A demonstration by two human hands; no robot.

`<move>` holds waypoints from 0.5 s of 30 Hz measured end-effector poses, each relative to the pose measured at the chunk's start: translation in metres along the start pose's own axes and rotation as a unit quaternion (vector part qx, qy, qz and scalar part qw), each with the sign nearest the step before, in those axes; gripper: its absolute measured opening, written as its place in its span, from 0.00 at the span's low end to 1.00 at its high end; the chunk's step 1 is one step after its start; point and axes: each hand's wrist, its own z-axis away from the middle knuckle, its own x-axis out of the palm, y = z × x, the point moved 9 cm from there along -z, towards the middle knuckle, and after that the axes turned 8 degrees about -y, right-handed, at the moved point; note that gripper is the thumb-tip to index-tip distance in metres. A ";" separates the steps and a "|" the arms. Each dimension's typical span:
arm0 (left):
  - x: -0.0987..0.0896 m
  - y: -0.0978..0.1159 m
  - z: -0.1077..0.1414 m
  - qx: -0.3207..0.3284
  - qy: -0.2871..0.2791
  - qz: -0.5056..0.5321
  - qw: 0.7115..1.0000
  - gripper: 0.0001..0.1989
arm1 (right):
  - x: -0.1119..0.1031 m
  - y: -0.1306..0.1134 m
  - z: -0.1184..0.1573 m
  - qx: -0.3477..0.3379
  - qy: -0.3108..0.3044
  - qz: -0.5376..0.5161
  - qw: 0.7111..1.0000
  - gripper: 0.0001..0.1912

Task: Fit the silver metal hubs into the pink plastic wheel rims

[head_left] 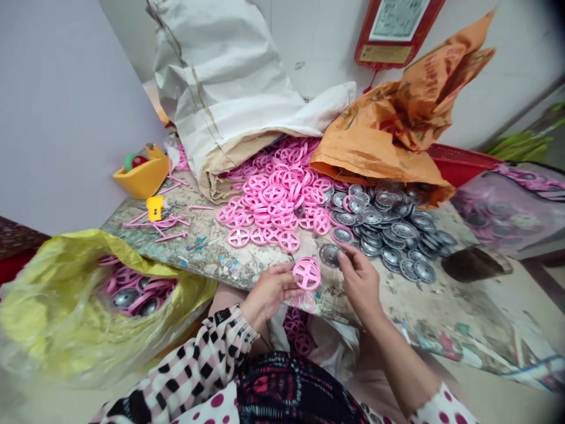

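Note:
My left hand (pixel 274 288) pinches a pink plastic wheel ring (pixel 306 274) with crossed spokes, held over the table's front edge; a second ring seems to sit just behind it. In my right hand (pixel 359 277) a grey hubcap-like disc (pixel 329 255) is gripped at its rim between thumb and fingers. The disc and the ring are apart. Beyond my hands lies a heap of pink wheel rings (pixel 282 194). To its right a pile of grey discs (pixel 392 227) spreads out. One ring with a grey disc inside it (pixel 342 235) lies between the piles.
A white sack (pixel 229 76) and an orange sack (pixel 388 129) lean behind the piles. A yellow bag (pixel 57 306) at lower left holds pink rings with discs. Pink sticks, a yellow container (pixel 143 176) and a dark cup-like object (pixel 474 263) are on the worn table (pixel 424 312).

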 end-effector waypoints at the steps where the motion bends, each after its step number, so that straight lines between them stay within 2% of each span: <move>1: 0.003 -0.001 0.001 0.000 -0.005 0.000 1.000 0.14 | 0.002 0.001 0.012 0.026 -0.002 -0.056 0.998 0.19; 2: 0.007 -0.003 0.001 -0.001 -0.012 0.003 1.000 0.14 | 0.005 0.000 0.022 0.043 -0.009 -0.091 0.995 0.18; 4: 0.015 -0.007 0.003 -0.006 -0.032 0.014 0.999 0.14 | 0.011 -0.007 0.038 0.044 -0.021 -0.095 0.994 0.17; 7: 0.027 -0.014 0.007 -0.010 -0.071 0.020 0.997 0.16 | 0.014 -0.026 0.053 -0.008 -0.022 -0.019 1.000 0.14; 10: 0.030 -0.017 0.011 0.000 -0.079 0.001 0.997 0.18 | 0.013 -0.038 0.061 -0.054 -0.014 0.027 0.998 0.14; 12: 0.029 -0.018 0.012 0.007 -0.070 -0.008 0.997 0.21 | 0.014 -0.038 0.063 -0.057 -0.023 0.020 0.998 0.14; 15: 0.029 -0.018 0.014 0.015 -0.061 -0.022 0.998 0.23 | 0.018 -0.024 0.064 -0.010 -0.070 -0.022 0.997 0.17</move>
